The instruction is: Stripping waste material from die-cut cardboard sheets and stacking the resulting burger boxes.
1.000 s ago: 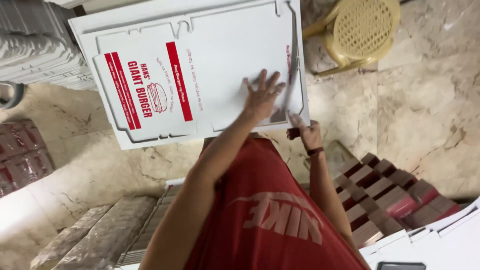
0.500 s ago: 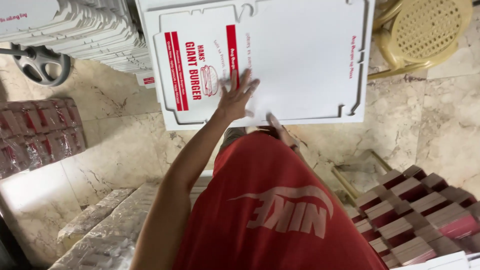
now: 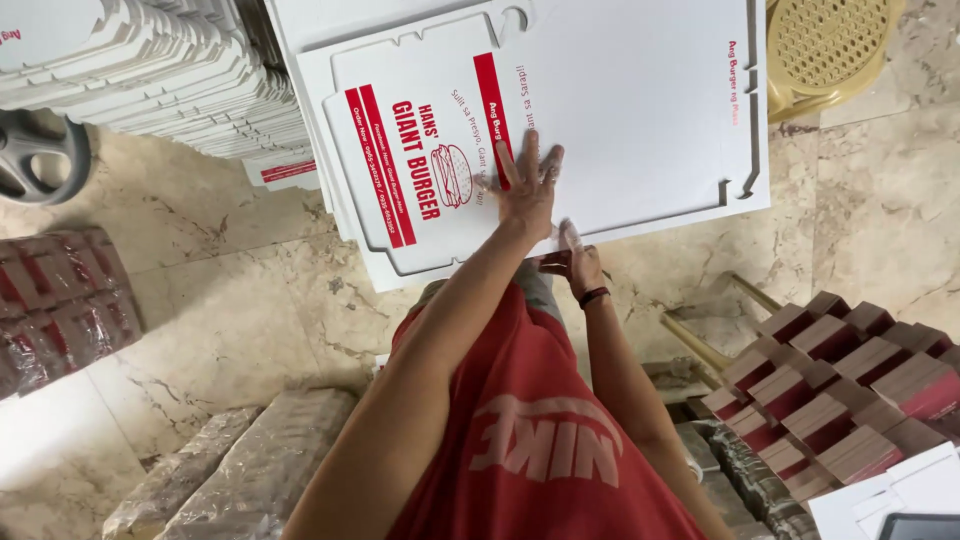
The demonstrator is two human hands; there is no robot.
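Note:
A large flat white cardboard box blank (image 3: 640,120) with red stripes and a burger drawing lies on top of a pile of similar blanks, in front of me on the floor. My left hand (image 3: 530,180) rests flat on it, fingers spread, just right of the red stripe. My right hand (image 3: 572,258), with a dark band on the wrist, is at the blank's near edge, fingers curled around that edge. My red shirt fills the lower middle of the view.
A tall stack of white blanks (image 3: 150,80) stands at the top left, beside a black wheel (image 3: 40,150). A yellow plastic stool (image 3: 830,50) is at the top right. Folded red-and-white boxes (image 3: 840,380) crowd the right; plastic-wrapped bundles (image 3: 60,300) lie left and below on the marble floor.
My left hand has slid across the blank from near its right edge to beside the red stripe. My right hand followed along the near edge. The view has shifted.

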